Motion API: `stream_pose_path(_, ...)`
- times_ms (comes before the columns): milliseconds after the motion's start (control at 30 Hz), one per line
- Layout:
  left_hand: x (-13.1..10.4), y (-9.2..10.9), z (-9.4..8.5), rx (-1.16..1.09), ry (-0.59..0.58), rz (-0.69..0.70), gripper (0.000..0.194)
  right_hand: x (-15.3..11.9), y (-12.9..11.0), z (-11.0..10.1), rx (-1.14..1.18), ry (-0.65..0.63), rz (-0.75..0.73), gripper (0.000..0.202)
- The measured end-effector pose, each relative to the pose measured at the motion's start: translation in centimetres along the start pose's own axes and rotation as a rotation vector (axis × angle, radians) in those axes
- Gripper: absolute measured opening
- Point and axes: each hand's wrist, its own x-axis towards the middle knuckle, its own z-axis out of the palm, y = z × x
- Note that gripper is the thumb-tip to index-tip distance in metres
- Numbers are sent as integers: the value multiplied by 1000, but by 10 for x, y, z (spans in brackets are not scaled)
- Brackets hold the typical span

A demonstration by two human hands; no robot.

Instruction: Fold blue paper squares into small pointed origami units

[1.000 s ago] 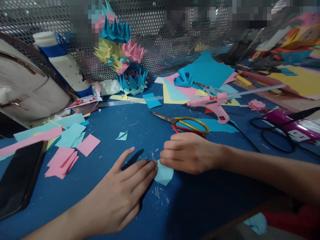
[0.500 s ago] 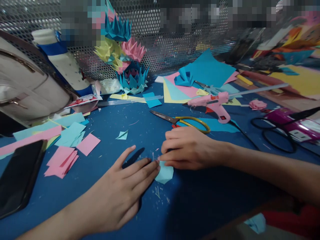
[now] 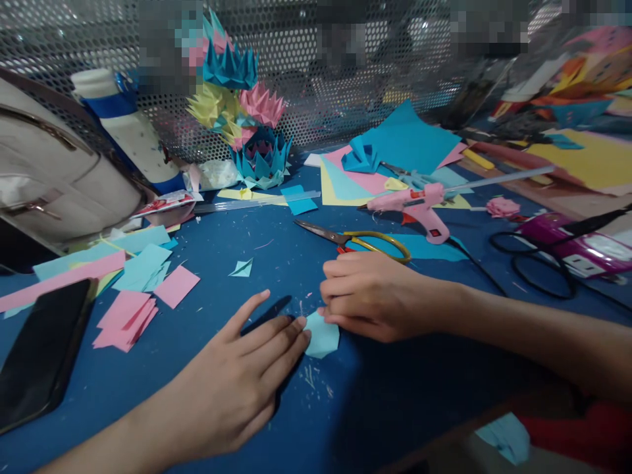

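Observation:
A small light-blue piece of paper (image 3: 322, 337) lies on the blue tabletop between my hands. My left hand (image 3: 251, 375) rests flat, its fingers stretched out and their tips on the paper's left edge; its thumb is spread away. With fingers curled together, my right hand (image 3: 375, 296) pinches the paper's upper right edge; part of that grip is hidden. Just beyond the right hand lie scissors (image 3: 378, 242) with yellow handles. A small folded light-blue piece (image 3: 241, 268) sits farther off, ahead of the left thumb.
At left are a phone (image 3: 47, 342), pink paper squares (image 3: 127, 319), light-blue squares (image 3: 143, 266), a bag (image 3: 64, 145) and a bottle (image 3: 128, 131). Behind stands a folded-paper flower tower (image 3: 261, 158). A pink glue gun (image 3: 419, 204) and purple extension socket (image 3: 582, 243) with cables lie right.
The fingertips of my left hand have drawn slightly left, and more of the light-blue paper's top shows between the hands. My right hand has stayed nearly in place at its edge.

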Motion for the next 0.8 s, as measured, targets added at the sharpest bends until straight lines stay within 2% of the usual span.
stream_pose_path(133, -1, 2, 3, -10, 21, -22, 53, 4, -4, 10, 44, 73, 118, 32)
stream_pose_path(267, -2, 4, 5, -40, 58, -47, 50, 8, -10, 14, 207, 27, 301, 18)
stream_pose_path(367, -3, 5, 6, -56, 103, -47, 45, 9, -13, 12, 283, -8, 361, 16)
stream_pose_path(567, -3, 5, 7, -64, 135, -31, 41, 11, -17, 12, 320, -16, 375, 9)
stream_pose_path(800, -4, 4, 7, -63, 128, -7, 41, 9, -24, 17, 149, 56, 310, 8)
